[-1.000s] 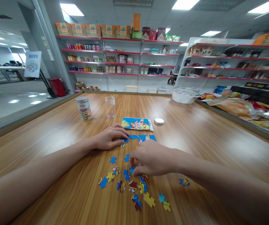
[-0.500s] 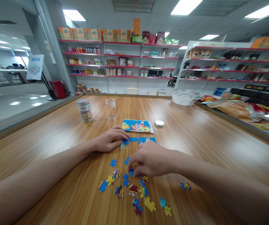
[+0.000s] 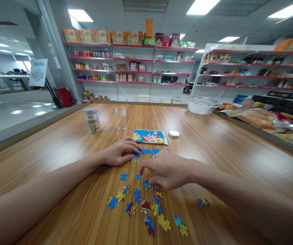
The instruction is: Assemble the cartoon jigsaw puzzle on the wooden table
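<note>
My left hand (image 3: pixel 120 152) lies flat, its fingertips at the left end of a joined strip of blue jigsaw pieces (image 3: pixel 146 151). Part of that strip is hidden behind my right hand (image 3: pixel 170 170). Thumb and index finger of the right hand are apart. The thumb is at a blue jigsaw piece (image 3: pixel 145 184), and the index fingertip is beside a smaller blue piece (image 3: pixel 138 176). Loose pieces in blue, yellow and dark red are scattered nearer to me, among them a yellow piece (image 3: pixel 164 223). Beyond the strip lies a cartoon picture card (image 3: pixel 150 136).
A printed can (image 3: pixel 92 120) and a clear plastic jar (image 3: pixel 120 119) stand at the back left of the wooden table. A round silver lid (image 3: pixel 174 134) lies right of the card. Farther back are a white bowl (image 3: pixel 202 106) and packaged goods (image 3: pixel 261 119).
My right hand has risen slightly away from me, and its thumb and index finger have spread. The blue piece beneath them has shifted slightly right and away. My left hand has stayed in place.
</note>
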### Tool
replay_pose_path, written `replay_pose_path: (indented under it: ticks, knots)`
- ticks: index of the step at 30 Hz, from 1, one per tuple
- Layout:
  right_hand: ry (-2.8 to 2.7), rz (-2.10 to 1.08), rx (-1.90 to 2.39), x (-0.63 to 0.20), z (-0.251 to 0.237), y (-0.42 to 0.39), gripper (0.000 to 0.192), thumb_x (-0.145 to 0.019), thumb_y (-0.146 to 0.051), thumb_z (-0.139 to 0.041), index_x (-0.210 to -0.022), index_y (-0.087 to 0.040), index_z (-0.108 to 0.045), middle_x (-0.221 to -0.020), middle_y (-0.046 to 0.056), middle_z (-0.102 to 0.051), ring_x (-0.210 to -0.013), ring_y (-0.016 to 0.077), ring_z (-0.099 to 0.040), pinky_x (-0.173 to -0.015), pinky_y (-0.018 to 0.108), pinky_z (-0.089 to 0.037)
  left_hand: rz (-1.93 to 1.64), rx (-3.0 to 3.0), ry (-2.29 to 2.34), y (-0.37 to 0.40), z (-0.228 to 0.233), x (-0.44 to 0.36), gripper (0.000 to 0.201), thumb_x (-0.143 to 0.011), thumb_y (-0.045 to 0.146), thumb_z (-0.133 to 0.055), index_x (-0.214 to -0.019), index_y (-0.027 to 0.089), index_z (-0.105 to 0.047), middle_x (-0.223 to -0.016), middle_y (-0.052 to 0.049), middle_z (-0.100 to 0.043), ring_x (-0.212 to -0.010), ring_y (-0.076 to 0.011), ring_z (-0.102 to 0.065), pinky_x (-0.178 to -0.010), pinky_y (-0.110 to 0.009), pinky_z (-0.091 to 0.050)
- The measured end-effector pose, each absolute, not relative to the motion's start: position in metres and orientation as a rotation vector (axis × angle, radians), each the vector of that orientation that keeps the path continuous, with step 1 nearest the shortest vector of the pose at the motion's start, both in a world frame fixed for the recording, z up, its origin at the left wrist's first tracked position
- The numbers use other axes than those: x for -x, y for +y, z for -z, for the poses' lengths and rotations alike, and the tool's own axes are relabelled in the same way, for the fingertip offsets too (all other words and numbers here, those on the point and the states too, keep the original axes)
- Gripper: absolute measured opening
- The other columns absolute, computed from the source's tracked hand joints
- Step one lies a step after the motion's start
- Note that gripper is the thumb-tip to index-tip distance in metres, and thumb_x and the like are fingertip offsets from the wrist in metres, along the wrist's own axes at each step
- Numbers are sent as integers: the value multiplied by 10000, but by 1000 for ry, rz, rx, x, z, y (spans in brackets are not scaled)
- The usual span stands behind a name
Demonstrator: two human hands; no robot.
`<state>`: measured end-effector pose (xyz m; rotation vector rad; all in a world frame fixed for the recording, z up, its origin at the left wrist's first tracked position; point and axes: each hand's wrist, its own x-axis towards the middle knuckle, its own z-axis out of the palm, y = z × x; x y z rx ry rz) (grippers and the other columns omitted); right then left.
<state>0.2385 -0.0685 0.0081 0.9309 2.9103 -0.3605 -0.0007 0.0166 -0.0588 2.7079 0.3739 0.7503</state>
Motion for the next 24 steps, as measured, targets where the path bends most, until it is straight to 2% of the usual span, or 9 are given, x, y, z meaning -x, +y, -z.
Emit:
replay_pose_path:
  ticks: [3, 8, 14, 19, 21, 24]
  knots:
    - [2933, 329, -955, -239, -11, -69, 251, -824, -231, -685, -1073, -228, -662, -804, 20, -690, -760, 198, -634, -584, 269, -327, -747, -2709, 374, 16, 59, 1, 249, -931, 194, -559, -1155, 202, -667, -1198, -108, -659, -1138, -260, -540, -1011, -470, -432]
    - [2835, 253, -992, -232, -8, -73, 206, -826, -363, -725, -968, -215, -712, -783, 38, -704, -763, 224, -650, -562, 269, -323, -752, -2708, 379, 16, 58, 1, 245, -928, 189, -557, -1147, 197, -667, -1195, -114, -659, -1131, -259, -547, -1005, -471, -441]
    - [2815, 281, -952, -234, -6, -72, 143, -857, -276, -676, -989, -223, -694, -797, 29, -705, -758, 218, -656, -531, 274, -278, -754, -2703, 380, 15, 58, 0, 242, -923, 183, -562, -1139, 202, -669, -1198, -107, -660, -1127, -258, -552, -1005, -465, -441]
    - [2949, 291, -918, -240, -10, -71, 218, -840, -171, -617, -1038, -244, -675, -836, 9, -707, -757, 191, -644, -560, 267, -318, -754, -2704, 382, 15, 58, 0, 253, -924, 180, -559, -1152, 206, -666, -1191, -102, -661, -1134, -254, -555, -1010, -460, -432]
    - [2919, 233, -1024, -238, -13, -73, 168, -843, -248, -650, -1003, -218, -691, -819, 30, -710, -751, 209, -649, -558, 274, -324, -750, -2706, 381, 16, 58, 1, 259, -924, 180, -560, -1159, 208, -664, -1192, -100, -660, -1137, -254, -552, -1012, -461, -429]
    - [2808, 191, -1069, -231, -15, -76, 242, -825, -392, -713, -953, -187, -718, -804, 65, -717, -748, 244, -660, -537, 285, -310, -751, -2702, 381, 16, 59, 1, 255, -920, 177, -562, -1153, 207, -664, -1205, -99, -654, -1140, -253, -549, -1012, -457, -428]
